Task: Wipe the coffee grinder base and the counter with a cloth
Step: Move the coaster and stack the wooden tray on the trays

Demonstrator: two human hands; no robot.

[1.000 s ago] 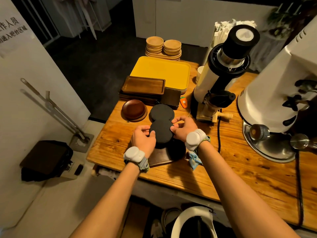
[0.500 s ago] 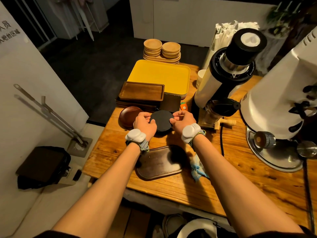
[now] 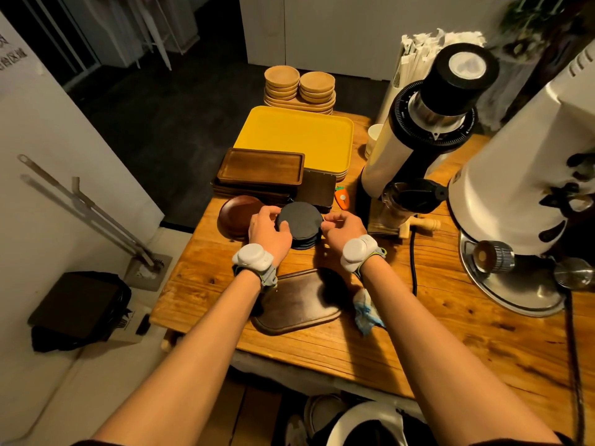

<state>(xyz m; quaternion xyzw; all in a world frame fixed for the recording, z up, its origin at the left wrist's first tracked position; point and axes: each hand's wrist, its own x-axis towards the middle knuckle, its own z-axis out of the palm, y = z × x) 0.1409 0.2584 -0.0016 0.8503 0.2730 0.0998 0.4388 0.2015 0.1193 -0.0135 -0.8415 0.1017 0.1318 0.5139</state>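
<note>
Counter [image 3: 450, 342], coasters [image 3: 299, 220] restacked between left hand [image 3: 269, 231], right hand [image 3: 343, 228]

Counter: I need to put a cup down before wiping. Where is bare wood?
Bare wood: the near stretch between the black cable and the white grinder's steel base; also the left corner beside the dark wooden board. Crowded: the far end, with stacked trays, wooden saucers and the black coasters; the cloth lies near the middle.

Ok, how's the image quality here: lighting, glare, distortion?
Head view: dim, warm light; dark shadows fall on the dark oval wooden board; glare on the round steel grinder base; wide-angle bending tilts the white conical grinder body at the right edge; the left hand, right hand and round dark grey coasters are sharp.
</note>
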